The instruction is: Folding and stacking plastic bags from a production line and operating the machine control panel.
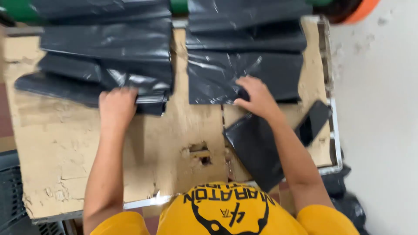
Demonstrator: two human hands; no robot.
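Two stacks of black plastic bags lie on a worn cardboard-covered table (pixel 65 143). My left hand (pixel 116 106) grips the near edge of the left stack (pixel 113 52), fingers curled over the folded sheets. My right hand (pixel 257 96) rests flat on the near edge of the right stack (pixel 244 65), fingers spread on the top sheet. A folded black bag (pixel 252 148) lies under my right forearm, near the table's front edge.
A dark flat phone-like object (pixel 314 122) lies at the table's right side. A hole (pixel 201 154) is torn in the cardboard. A grey floor (pixel 379 109) is to the right, more black bags (pixel 348 200) lie low right, and a dark crate (pixel 8 191) stands at left.
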